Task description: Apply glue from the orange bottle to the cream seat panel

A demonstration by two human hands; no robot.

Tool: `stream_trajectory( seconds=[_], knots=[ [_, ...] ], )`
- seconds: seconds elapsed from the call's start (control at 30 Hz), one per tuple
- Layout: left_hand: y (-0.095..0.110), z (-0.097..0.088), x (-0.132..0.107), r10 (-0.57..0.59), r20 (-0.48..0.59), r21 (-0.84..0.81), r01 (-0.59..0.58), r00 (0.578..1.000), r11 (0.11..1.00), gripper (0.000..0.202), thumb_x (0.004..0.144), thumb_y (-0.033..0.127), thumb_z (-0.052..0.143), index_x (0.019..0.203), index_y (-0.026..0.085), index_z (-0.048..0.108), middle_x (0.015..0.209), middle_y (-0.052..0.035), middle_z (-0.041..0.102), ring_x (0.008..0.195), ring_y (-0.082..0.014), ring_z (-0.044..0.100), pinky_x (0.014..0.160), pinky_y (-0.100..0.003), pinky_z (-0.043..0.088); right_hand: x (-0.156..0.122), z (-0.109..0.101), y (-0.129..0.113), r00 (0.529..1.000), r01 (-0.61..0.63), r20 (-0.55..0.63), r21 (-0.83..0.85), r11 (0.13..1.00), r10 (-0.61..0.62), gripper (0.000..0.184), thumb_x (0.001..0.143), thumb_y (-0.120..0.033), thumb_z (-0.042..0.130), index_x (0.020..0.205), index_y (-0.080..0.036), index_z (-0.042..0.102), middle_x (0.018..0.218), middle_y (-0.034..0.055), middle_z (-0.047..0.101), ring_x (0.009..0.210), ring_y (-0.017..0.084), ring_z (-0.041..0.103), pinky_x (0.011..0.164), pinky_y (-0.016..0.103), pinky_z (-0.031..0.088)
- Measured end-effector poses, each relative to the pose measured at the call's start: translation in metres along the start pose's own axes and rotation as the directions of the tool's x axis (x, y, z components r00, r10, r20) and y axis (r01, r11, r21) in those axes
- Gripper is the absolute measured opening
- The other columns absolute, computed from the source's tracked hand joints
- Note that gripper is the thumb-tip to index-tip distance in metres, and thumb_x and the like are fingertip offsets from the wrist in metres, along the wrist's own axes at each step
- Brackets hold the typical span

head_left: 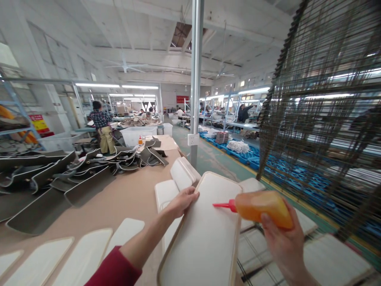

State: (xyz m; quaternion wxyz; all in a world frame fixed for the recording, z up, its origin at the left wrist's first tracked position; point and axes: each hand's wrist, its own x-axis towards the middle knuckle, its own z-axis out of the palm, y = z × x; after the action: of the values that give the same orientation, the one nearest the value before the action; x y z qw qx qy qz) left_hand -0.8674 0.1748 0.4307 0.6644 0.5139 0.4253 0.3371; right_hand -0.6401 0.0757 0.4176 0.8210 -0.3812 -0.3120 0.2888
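Observation:
My left hand (183, 200) grips the left edge of a white rounded panel (205, 234), its thumb on the upper face. The panel is tilted and has a tan strip along its rim. In my right hand (282, 234) is a squeeze bottle (260, 207) of amber liquid, fingers wrapped round its body. Its red nozzle points left, over the upper part of the panel; whether the tip touches the surface I cannot tell. Behind my left hand, more white panels (166, 194) lie stacked on the brown table (98, 210).
Dark grey curved pieces (38, 210) are heaped on the table's left. White panels (83, 258) lie along its near edge. To my right stands a tall wire rack (315, 103), with more panels below it. A metal post (196, 71) rises ahead. Another person (102, 125) stands at the far left.

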Motion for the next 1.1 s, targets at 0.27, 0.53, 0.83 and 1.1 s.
stream_trajectory(
  seconds=[0.27, 0.53, 0.83, 1.1],
  knots=[
    [0.008, -0.009, 0.016, -0.004, -0.011, 0.029, 0.005, 1.000, 1.000, 0.036, 0.064, 0.043, 0.067, 0.080, 0.018, 0.047, 0.061, 0.0037, 0.056, 0.052, -0.0092, 0.050, 0.048, -0.019, 0.032, -0.031, 0.008, 0.006, 0.996, -0.058, 0.069, -0.068, 0.996, 0.063, 0.074, 0.050, -0.028, 0.082, 0.118, -0.019, 0.052, 0.106, 0.0081, 0.060, 0.089, 0.023, 0.057, 0.074, 0.028, 0.047],
    [0.016, -0.015, 0.028, -0.001, -0.008, 0.024, 0.001, 1.000, 1.000, 0.029, 0.066, 0.038, 0.064, 0.081, 0.018, 0.049, 0.060, 0.0043, 0.055, 0.049, -0.0086, 0.049, 0.044, -0.018, 0.030, -0.022, 0.020, 0.019, 0.994, -0.049, 0.096, -0.038, 0.998, 0.053, 0.068, 0.057, -0.028, 0.081, 0.118, -0.021, 0.052, 0.101, 0.0044, 0.060, 0.086, 0.018, 0.056, 0.075, 0.022, 0.046],
    [0.017, -0.029, 0.037, -0.011, 0.008, 0.024, 0.011, 1.000, 1.000, 0.030, 0.065, 0.039, 0.066, 0.081, 0.018, 0.052, 0.063, 0.0032, 0.058, 0.055, -0.0106, 0.054, 0.049, -0.019, 0.036, 0.013, 0.032, 0.007, 0.983, 0.159, -0.083, -0.041, 0.986, -0.162, 0.067, 0.055, -0.025, 0.082, 0.115, -0.029, 0.053, 0.111, 0.0003, 0.054, 0.096, 0.019, 0.051, 0.095, 0.037, 0.036],
    [0.013, -0.048, 0.051, -0.013, -0.045, 0.039, 0.014, 0.999, 0.999, 0.032, 0.063, 0.040, 0.066, 0.079, 0.018, 0.050, 0.060, 0.0036, 0.056, 0.053, -0.0100, 0.051, 0.049, -0.019, 0.036, -0.041, 0.009, 0.050, 0.972, -0.222, 0.059, -0.111, 0.969, 0.229, 0.075, 0.051, -0.038, 0.081, 0.118, -0.021, 0.051, 0.109, 0.0120, 0.059, 0.095, 0.033, 0.055, 0.082, 0.044, 0.047]
  ],
)
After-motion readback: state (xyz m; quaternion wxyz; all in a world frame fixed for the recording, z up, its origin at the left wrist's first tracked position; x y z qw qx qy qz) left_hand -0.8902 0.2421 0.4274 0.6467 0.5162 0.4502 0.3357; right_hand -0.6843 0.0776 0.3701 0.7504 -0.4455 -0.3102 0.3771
